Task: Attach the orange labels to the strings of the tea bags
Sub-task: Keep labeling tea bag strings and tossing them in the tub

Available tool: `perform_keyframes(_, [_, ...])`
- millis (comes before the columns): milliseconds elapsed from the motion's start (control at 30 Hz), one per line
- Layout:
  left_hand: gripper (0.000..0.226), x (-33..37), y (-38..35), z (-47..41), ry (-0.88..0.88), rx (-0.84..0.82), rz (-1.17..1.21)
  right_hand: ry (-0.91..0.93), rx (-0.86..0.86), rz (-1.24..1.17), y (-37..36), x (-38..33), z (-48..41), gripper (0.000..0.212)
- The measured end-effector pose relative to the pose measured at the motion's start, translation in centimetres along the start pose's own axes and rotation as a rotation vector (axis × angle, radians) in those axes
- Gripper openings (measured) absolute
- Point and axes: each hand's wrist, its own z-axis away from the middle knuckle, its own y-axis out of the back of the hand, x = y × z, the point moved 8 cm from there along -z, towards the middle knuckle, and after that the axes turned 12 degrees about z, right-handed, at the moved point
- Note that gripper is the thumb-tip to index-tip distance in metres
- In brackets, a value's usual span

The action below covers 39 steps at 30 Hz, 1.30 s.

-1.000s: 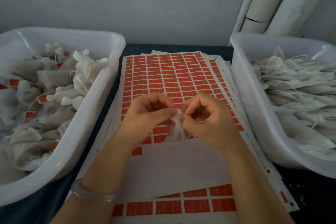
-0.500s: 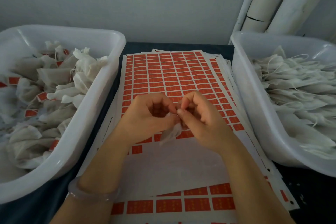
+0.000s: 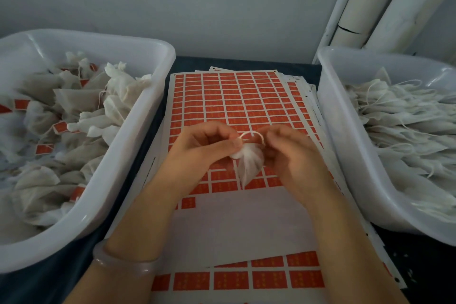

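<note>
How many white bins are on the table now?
2: the left bin, holding labelled bags, and the right bin, holding unlabelled bags. No other is visible.

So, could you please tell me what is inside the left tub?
The left tub holds a heap of tea bags, several showing orange labels. The pile covers the tub's floor and whatever lies deeper.

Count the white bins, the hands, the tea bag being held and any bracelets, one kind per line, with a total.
White bins: 2, the left bin and the right bin
Hands: 2, the left hand and the right hand
Held tea bag: 1
Wrist bracelet: 1
Total: 6
</note>
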Motion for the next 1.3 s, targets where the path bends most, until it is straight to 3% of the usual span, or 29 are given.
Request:
perform_keyframes(67, [0.008,0.2,-0.4,0.1,-0.021,-0.029,0.086,-0.022,-0.123,0.082,-1.4,0.2,0.2,0.018])
perform_keyframes(167, [0.011,0.1,-0.4,0.0,-0.042,0.003,0.098,0.051,-0.124,0.168,-2.1,-0.4,0.4,0.02])
perform_keyframes(467, [0.014,-0.2,-0.3,-0.2,-0.06,-0.003,0.086,0.072,-0.185,0.062,-2.0,-0.3,0.4,0.018])
perform_keyframes(600, [0.014,-0.4,-0.3,-0.2,-0.049,-0.004,0.029,0.092,-0.163,0.12,-1.8,-0.6,0.4,0.011])
perform_keyframes(700, [0.01,-0.3,-0.5,-0.2,-0.052,0.012,-0.058,0.116,-0.191,0.166,-1.7,-0.7,0.3,0.025])
perform_keyframes(800, [0.008,-0.4,-0.7,-0.3,-0.046,0.001,-0.17,0.099,-0.224,0.169,-2.2,-0.6,0.4,0.02])
perform_keyframes(1067, [0.023,-0.2,-0.3,-0.2,-0.128,0.137,-0.191,0.194,-0.006,0.341,-1.8,-1.1,0.1,0.028])
perform_keyframes(1167, [0.025,0.3,-0.2,-0.2,-0.174,0.117,-0.216,0.147,0.039,0.313,-1.8,-0.8,0.2,0.032])
perform_keyframes(1300, [0.026,0.9,-0.7,-0.1,-0.207,0.046,-0.323,-0.096,0.006,0.041,-2.3,1.1,-0.2,0.036])
